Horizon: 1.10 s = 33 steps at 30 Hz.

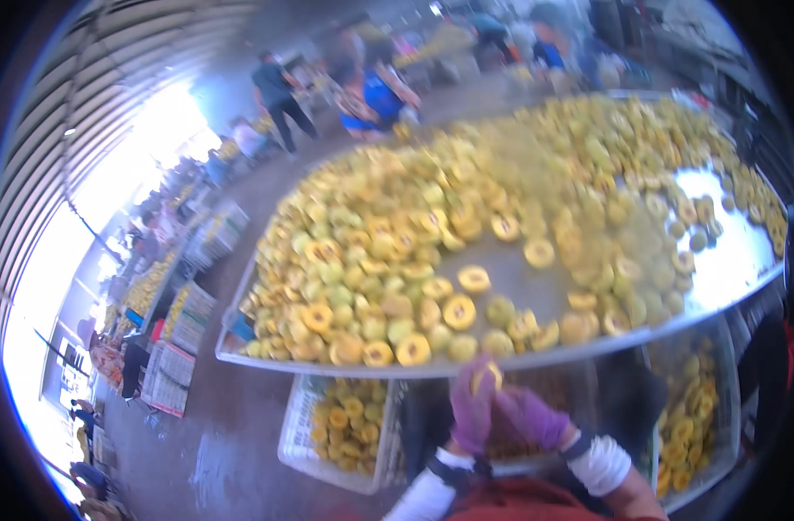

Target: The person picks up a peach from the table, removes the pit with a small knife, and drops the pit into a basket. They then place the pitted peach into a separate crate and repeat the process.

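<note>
My left hand (471,404), in a purple glove, is closed on a halved yellow fruit (486,378) just below the near rim of a metal table. My right hand (533,413), gloved alike, lies close beside it; whether it holds anything is hidden by blur. Halved yellow-green fruits (351,260) are heaped across the metal table (501,270), several of them cut side up with a dark centre. Beneath my hands is a container of small brown pieces (511,443), too blurred to name.
A white plastic crate (299,436) of fruit halves stands below the table at left, another crate (729,423) at right. Stacked crates (169,378) stand farther left. Several people work in the background, one in a blue garment (378,98) beyond the table.
</note>
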### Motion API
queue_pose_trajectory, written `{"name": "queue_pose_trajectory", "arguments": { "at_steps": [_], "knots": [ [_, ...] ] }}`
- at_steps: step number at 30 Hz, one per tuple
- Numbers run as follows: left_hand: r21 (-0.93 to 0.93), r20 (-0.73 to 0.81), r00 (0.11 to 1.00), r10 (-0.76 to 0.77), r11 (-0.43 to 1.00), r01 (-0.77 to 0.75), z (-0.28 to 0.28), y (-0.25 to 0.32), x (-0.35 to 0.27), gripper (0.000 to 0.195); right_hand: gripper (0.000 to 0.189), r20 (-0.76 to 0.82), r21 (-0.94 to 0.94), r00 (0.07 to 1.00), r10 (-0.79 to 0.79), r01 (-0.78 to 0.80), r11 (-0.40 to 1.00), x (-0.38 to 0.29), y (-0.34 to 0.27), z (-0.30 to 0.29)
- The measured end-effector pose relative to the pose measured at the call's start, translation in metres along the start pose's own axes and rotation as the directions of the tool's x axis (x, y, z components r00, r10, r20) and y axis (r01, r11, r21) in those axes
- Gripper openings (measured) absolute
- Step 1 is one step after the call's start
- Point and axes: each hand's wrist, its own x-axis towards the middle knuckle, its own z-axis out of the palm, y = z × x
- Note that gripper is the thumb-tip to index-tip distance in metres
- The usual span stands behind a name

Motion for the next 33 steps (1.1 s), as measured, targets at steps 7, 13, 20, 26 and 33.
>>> {"name": "queue_pose_trajectory", "arguments": {
  "at_steps": [7, 13, 20, 26, 33],
  "knots": [
    [-0.309, -0.113, 0.856, -0.504, 0.837, 0.452, 0.004, 0.031, -0.010, 0.018, 0.031, 0.612, 0.250, 0.685, 0.396, -0.643, 0.724, -0.003, 0.029, -0.037],
    [-0.145, 0.009, 0.976, -0.216, 0.966, 0.215, -0.008, 0.007, 0.005, 0.014, 0.021, 0.479, -0.191, 0.877, 0.048, 0.051, 0.980, 0.000, -0.020, -0.018],
    [-0.604, 0.055, 0.713, -0.699, 0.545, 0.581, -0.004, 0.017, -0.006, 0.031, 0.040, 0.571, 0.621, 0.806, 0.155, -0.547, 0.561, -0.021, -0.005, -0.017],
    [-0.504, 0.114, 0.692, -0.713, 0.559, 0.659, -0.016, 0.022, -0.021, 0.078, 0.030, -0.241, -0.641, 0.959, 0.151, -0.274, 0.717, -0.041, 0.061, -0.018],
    [-0.309, -0.108, 0.891, -0.441, 0.866, 0.392, -0.003, 0.021, -0.030, 0.080, 0.032, -0.136, -0.631, 0.982, -0.133, 0.018, 0.775, -0.044, 0.009, 0.031]
  ]
}}
